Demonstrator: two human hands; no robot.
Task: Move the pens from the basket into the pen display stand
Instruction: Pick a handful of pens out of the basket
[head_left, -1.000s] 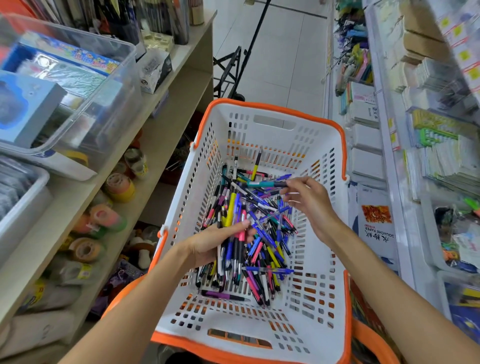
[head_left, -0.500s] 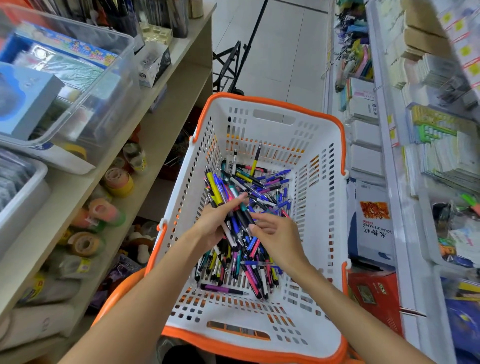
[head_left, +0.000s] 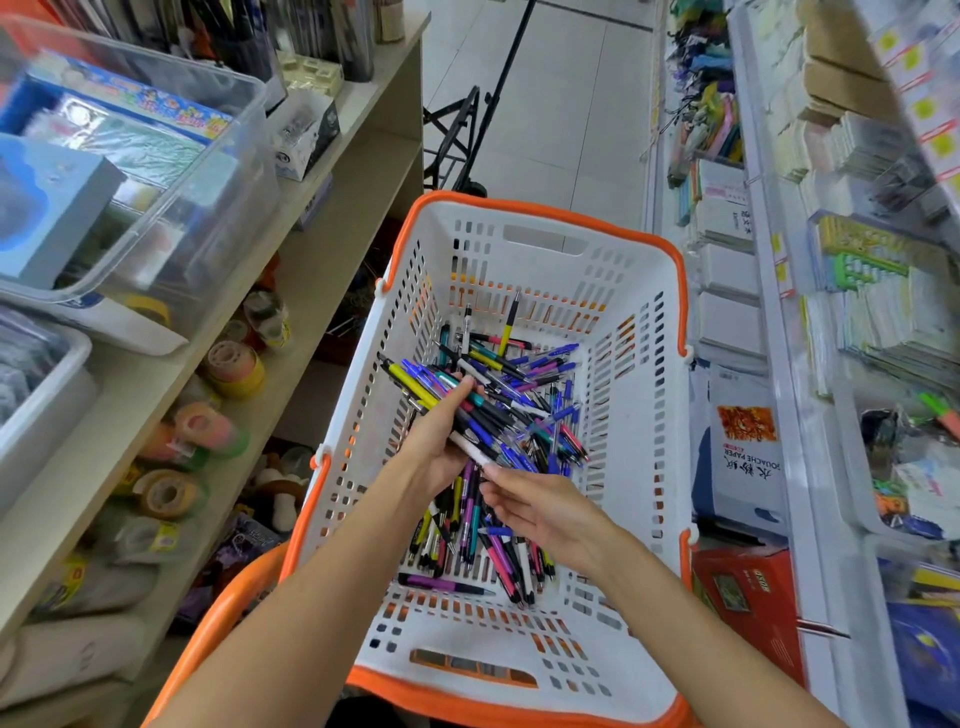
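Here the step in hand looks like gathering a bundle of pens out of the basket before any trip to the display stand, which I cannot pick out among the shelves. The loose pile lies on the basket floor, from near its middle down toward the person. The left hand sits over the left part of that pile with its fingers curled round a fan of pens (a yellow one and a teal one stick out past the fingertips, toward the far wall of the basket). The right hand lies just nearer than the bundle, palm turned partly up, fingers straight and apart, gripping nothing; its fingertips are touching or almost touching the white end of one held pen.

To do this well, I would have the right hand square the fanned pens so their tips point one way, since a crossed bundle probably jams in a stand's slots. The left grip should close near the middle of the barrels, firm enough that the outer pens do not slide out on the lift. A modest handful is likely safer than a big one. The many pens left in the basket suggest the task is far from finished.
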